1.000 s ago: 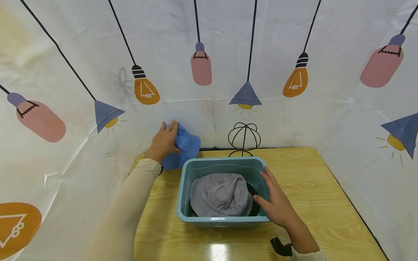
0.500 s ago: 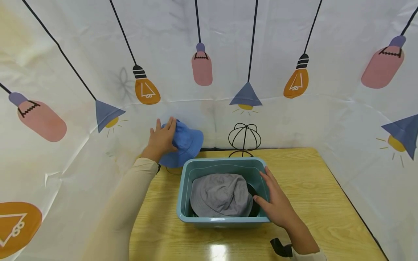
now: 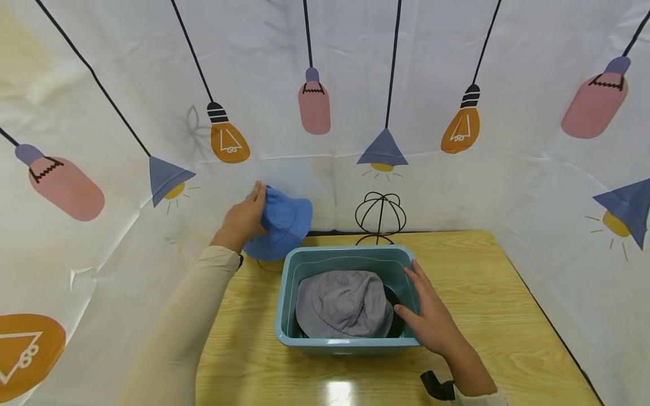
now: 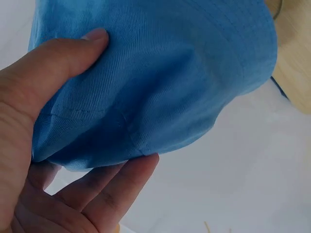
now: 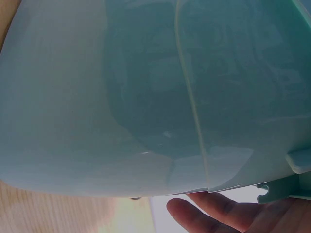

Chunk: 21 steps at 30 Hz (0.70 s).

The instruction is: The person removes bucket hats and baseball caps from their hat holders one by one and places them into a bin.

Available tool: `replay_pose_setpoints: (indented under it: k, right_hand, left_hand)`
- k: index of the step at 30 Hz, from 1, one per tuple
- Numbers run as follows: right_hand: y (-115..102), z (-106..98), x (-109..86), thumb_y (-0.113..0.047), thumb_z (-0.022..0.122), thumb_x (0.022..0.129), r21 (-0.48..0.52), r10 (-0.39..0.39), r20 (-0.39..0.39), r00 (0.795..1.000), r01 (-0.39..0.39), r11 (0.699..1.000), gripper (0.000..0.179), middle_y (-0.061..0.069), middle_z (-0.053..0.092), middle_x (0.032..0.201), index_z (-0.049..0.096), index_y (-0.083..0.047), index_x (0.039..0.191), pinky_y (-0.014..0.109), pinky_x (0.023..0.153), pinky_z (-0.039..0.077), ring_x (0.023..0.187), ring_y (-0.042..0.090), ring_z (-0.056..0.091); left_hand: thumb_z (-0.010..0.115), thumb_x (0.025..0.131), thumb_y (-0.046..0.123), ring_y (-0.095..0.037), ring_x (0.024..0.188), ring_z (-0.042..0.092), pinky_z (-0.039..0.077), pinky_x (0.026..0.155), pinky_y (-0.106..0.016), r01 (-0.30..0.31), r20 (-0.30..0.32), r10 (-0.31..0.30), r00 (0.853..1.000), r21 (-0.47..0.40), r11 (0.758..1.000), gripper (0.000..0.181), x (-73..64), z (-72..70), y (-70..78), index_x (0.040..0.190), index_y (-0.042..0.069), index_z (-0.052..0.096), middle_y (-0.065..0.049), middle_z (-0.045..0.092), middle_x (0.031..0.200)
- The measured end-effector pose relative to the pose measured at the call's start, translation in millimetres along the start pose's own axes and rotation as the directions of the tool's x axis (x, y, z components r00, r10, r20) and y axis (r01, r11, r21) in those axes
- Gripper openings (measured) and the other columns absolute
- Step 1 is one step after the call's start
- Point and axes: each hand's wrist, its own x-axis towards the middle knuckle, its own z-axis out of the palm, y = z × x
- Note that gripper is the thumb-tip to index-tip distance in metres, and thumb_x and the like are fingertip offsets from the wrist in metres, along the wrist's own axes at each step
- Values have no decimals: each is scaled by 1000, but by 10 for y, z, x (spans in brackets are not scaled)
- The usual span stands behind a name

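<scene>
My left hand (image 3: 241, 219) holds the crown of a blue bucket hat (image 3: 282, 224) at the back left of the table. In the left wrist view the thumb lies across the blue cloth (image 4: 160, 73), with the fingers along the crown's other edge. Below this hat a thin wire curve shows on the tabletop. In a blue-green plastic basin (image 3: 345, 341) lies a grey bucket hat (image 3: 342, 304), with something black partly hidden beneath it. My right hand (image 3: 431, 316) rests at the basin's right rim, its thumb over the inside. Its fingertips show beyond the basin wall in the right wrist view.
A black wire stand (image 3: 380, 217) with a rounded top stands behind the basin, its foot partly hidden. The wooden table (image 3: 487, 304) ends at a white wall sheet (image 3: 335, 180) printed with lamps and bulbs.
The blue bucket hat has shifted slightly right, then back left with my left hand. That hand's fingers spread, then came together. My right hand and the basin have not visibly moved.
</scene>
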Motion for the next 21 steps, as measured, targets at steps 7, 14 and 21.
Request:
replay_pose_setpoints:
  k: [7, 14, 21]
  right_hand:
    - [13, 3, -5, -26, 70, 98, -8, -5, -1, 1000, 5, 1000, 83, 1, 1, 176, 22, -21, 166, 76, 112, 27, 159, 41, 15]
    - [-10, 1, -11, -26, 69, 99, -7, -8, -2, 1000, 8, 1000, 82, 3, 2, 176, 22, -19, 166, 77, 110, 28, 158, 43, 16]
    - [-5, 5, -17, -26, 69, 99, -6, -8, -5, 1000, 8, 1000, 82, 3, 2, 176, 22, -22, 166, 77, 110, 29, 158, 43, 16]
  left_hand:
    - [90, 77, 9, -49, 122, 60, 53, 92, -56, 8, -14, -7, 1000, 34, 999, 121, -21, -70, -60, 165, -1, 8, -20, 5, 173]
    - [80, 83, -3, -44, 93, 67, 55, 76, -52, -20, -36, 23, 999, 92, 996, 107, -39, -134, -91, 164, -3, 12, -23, 8, 172]
    - [56, 99, -10, -45, 82, 67, 55, 72, -54, -21, -88, 33, 996, 129, 991, 75, -50, -132, -97, 164, -3, 19, -23, 15, 171]
